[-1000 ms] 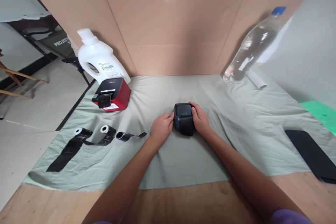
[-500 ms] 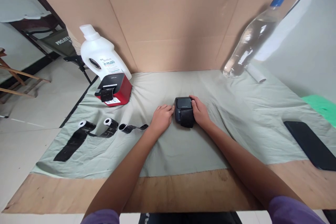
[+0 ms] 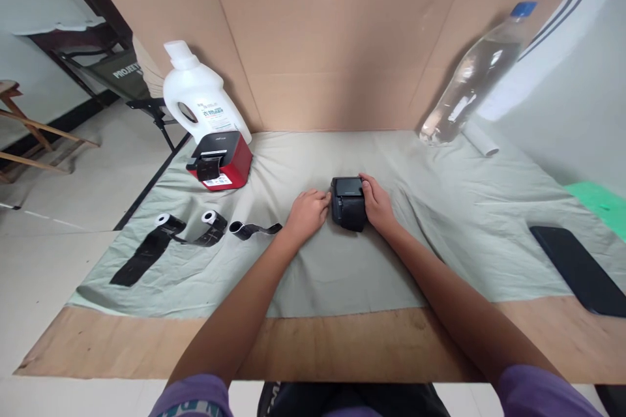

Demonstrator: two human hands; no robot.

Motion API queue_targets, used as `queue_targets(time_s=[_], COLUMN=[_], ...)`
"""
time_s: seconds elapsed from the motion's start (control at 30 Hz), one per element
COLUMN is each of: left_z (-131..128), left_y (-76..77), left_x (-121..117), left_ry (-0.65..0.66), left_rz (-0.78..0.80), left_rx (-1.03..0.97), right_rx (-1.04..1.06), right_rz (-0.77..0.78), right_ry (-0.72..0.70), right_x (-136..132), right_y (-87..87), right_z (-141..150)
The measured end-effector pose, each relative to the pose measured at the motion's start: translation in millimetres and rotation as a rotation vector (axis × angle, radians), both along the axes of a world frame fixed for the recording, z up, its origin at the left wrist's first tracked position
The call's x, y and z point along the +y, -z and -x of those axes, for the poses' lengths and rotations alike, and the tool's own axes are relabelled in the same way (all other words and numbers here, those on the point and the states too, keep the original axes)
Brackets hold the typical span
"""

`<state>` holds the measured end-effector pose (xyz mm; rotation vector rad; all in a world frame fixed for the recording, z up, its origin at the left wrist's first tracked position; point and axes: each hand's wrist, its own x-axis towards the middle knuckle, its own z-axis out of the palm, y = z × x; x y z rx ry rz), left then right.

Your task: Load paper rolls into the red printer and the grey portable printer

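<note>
A small black portable printer point(image 3: 348, 187) sits on the cloth in front of me, with a strip of black paper point(image 3: 353, 214) curling from its near side. My right hand point(image 3: 377, 203) grips its right side, thumb near the top edge and fingers behind. My left hand point(image 3: 308, 214) is at its left side, fingers curled and a fingertip pressed against the casing. What that fingertip touches is too small to make out. Left of my left hand lie a small black paper roll point(image 3: 238, 228) with a loose tail and two larger black paper rolls point(image 3: 169, 223) point(image 3: 214, 218), partly unrolled.
A red and black printer point(image 3: 233, 163) stands at the back left before a white detergent bottle point(image 3: 203, 101). A clear bottle point(image 3: 472, 88) leans on the cardboard screen point(image 3: 342, 32) beside a white tube point(image 3: 482, 140). A black phone point(image 3: 580, 268) lies right, near a green item point(image 3: 596, 201).
The view has shifted, so the table appears slightly higher and farther right. Both hands stay at the portable printer, which keeps its place on the cloth.
</note>
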<state>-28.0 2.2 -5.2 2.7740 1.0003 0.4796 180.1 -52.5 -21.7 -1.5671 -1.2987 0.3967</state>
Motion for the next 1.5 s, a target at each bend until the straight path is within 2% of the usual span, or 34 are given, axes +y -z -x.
queue_targets(time_s=[0.1, 0.3, 0.4, 0.5, 0.7, 0.93, 1.07, 1.2, 1.27, 1.37, 1.43, 1.5], left_z=[1, 3, 2, 0, -1, 0, -8, -16, -20, -29, -42, -60], left_y=[9.1, 24.7, 25.0, 23.1, 18.7, 12.5, 14.5, 13.7, 7.7, -13.0, -33.0, -53.2], left_x=[6, 20, 21, 18, 13, 8, 16, 26, 24, 14, 7, 4], left_ry=[0.012, 0.079, 0.041, -0.014, 0.005, -0.008, 0.007, -0.089, -0.152, -0.188, -0.164, -0.177], left_rz=[0.098, 0.453, 0.496, 0.491, 0.585, 0.454, 0.491, 0.547, 0.542, 0.335, 0.163, 0.091], left_rx=[-0.152, -0.561, -0.646, -0.671, -0.687, -0.539, -0.549, -0.565, -0.565, -0.537, -0.349, -0.018], right_rx=[0.012, 0.052, 0.053, 0.053, 0.054, 0.116, 0.152, 0.132, 0.125, 0.141, 0.143, 0.138], right_rz=[-0.012, -0.020, -0.035, -0.046, -0.059, -0.053, -0.056, -0.074, -0.089, -0.094, -0.091, -0.086], right_ry=[0.009, 0.031, 0.031, 0.025, 0.022, -0.005, -0.016, -0.016, 0.003, 0.024, 0.027, 0.031], right_x=[0, 0, 1, 1, 2, 5, 5, 6, 7, 9, 10, 10], right_y=[0.7, 1.5, 1.7, 1.5, 4.4, 12.9, 13.7, 14.1, 14.8, 15.7, 15.7, 15.5], right_z=[-1, -3, -3, -2, -3, -5, -4, -3, -3, -4, -4, -4])
